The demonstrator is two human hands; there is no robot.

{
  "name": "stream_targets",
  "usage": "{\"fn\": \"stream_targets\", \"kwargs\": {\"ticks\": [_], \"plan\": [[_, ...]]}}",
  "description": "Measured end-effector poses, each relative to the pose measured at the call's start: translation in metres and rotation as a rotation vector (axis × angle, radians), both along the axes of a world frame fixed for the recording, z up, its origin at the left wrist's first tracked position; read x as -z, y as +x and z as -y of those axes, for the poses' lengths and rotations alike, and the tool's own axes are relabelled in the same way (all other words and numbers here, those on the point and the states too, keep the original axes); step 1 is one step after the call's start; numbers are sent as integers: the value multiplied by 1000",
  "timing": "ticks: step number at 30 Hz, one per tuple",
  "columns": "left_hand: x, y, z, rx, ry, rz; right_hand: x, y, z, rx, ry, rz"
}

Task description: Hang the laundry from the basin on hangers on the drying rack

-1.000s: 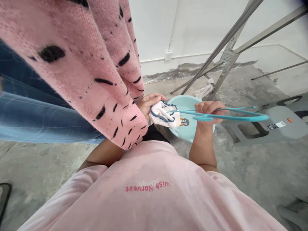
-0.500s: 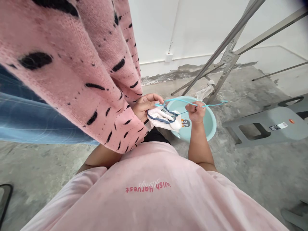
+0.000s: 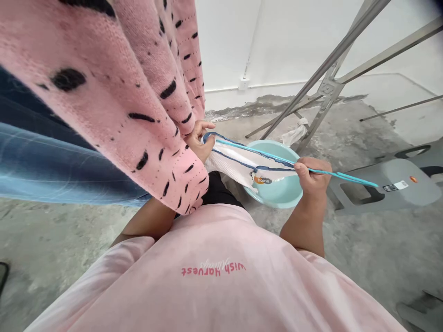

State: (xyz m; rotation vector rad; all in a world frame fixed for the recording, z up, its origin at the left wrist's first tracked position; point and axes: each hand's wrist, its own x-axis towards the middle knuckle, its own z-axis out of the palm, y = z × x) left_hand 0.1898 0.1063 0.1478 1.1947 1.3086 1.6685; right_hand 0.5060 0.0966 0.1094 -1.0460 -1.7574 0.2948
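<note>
A white cloth piece with dark blue edging is stretched between my hands. My left hand pinches its left end, partly behind the hanging pink fabric with black marks. My right hand is closed round the right end of the edging and a light blue cord, whose tail sticks out to the right. The cord runs back along the cloth's upper edge towards my left hand. Below the cloth is a light blue basin on the floor.
Blue denim hangs at the left beside the pink fabric. A metal rack stands behind the basin, with a crumpled white cloth near its foot. Grey plastic stools are at the right. A white wall is at the back.
My right hand has moved right and slightly down, drawing the bunched white cloth and the cord out long. My left hand has shifted slightly left and up.
</note>
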Motion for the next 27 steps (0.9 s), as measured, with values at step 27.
{"fn": "stream_targets", "kwargs": {"ticks": [27], "plan": [[4,6,10,52,223,-758,-33,-44,23,-82,-176,285]]}}
